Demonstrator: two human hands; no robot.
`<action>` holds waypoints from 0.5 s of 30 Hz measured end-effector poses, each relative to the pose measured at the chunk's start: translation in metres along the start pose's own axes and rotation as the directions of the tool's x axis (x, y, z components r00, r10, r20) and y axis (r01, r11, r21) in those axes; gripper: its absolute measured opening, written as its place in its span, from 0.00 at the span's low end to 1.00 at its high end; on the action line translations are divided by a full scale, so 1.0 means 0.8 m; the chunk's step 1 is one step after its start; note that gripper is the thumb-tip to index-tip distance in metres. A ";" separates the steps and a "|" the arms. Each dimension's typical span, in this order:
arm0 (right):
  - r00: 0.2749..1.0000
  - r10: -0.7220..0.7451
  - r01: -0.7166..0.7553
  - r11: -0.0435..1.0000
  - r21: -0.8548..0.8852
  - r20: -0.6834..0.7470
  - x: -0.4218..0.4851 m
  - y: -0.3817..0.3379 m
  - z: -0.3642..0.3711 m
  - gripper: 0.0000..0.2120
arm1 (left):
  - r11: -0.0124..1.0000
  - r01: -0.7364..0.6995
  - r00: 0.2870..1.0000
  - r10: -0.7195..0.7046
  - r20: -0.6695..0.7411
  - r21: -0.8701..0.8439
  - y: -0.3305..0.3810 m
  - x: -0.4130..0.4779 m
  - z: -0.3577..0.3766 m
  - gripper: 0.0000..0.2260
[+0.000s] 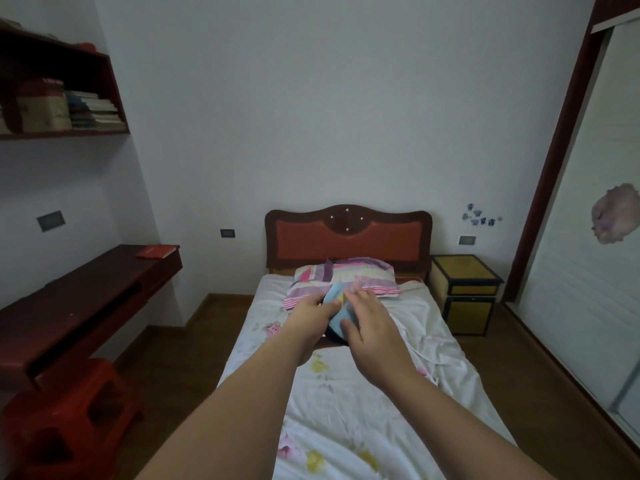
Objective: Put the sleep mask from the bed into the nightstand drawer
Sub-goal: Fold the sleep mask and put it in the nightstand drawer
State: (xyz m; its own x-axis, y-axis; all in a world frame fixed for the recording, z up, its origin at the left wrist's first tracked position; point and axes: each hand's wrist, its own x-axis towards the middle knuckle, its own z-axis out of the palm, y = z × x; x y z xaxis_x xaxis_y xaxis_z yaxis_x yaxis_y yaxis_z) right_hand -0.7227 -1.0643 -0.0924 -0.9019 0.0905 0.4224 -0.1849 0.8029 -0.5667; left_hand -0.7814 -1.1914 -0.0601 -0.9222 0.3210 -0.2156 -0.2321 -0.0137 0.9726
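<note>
Nearest, two bare forearms reach out over the bed, whose white sheet carries faded pink and yellow flowers. Further along, the left hand is curled around the left edge of the sleep mask, thumb on top and fingers tucked under it. The right hand is loosely spread, fingers extended, with its thumb pressing the mask's near right side; whether its fingers grip the far edge I cannot tell. Between the two hands the mask shows as a light blue, soft pad with a small yellow patch and a dark navy rim along its near underside; it sits just in front of the striped pillow, though whether it is lifted clear of the sheet is unclear.

Beyond the pillow stands a reddish headboard. To the far right, beside the bed's head, is the nightstand, yellow panels in dark framing, its drawer front closed. Left of the bed run a dark wooden desk and, nearer, a red plastic stool.
</note>
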 end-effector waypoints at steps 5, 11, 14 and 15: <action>0.907 0.390 -0.314 0.878 0.361 -0.157 -0.002 0.001 -0.038 0.29 | 0.993 -0.118 0.993 0.118 -0.017 0.000 0.015 -0.006 0.036 0.12; 0.803 0.596 -0.469 0.639 0.609 -0.007 -0.018 0.002 -0.088 0.07 | 0.979 -0.199 0.979 0.197 0.045 0.047 0.031 -0.024 0.072 0.08; 0.797 0.598 -0.429 0.661 0.616 -0.087 -0.037 -0.005 -0.110 0.08 | 0.976 -0.212 0.974 0.207 0.089 0.044 0.032 -0.036 0.092 0.06; 0.786 0.608 -0.421 0.654 0.628 -0.106 -0.045 -0.007 -0.118 0.09 | 0.975 -0.217 0.971 0.212 0.107 0.040 0.032 -0.042 0.099 0.06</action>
State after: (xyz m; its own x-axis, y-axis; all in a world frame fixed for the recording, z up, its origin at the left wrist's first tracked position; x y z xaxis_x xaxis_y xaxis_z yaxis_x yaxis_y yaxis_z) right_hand -0.6527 -1.0168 -0.0377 -0.7802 0.6223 0.0627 0.0136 0.1171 -0.9930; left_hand -0.7317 -1.1272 -0.0213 -0.9118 0.4105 0.0060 -0.0136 -0.0450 0.9989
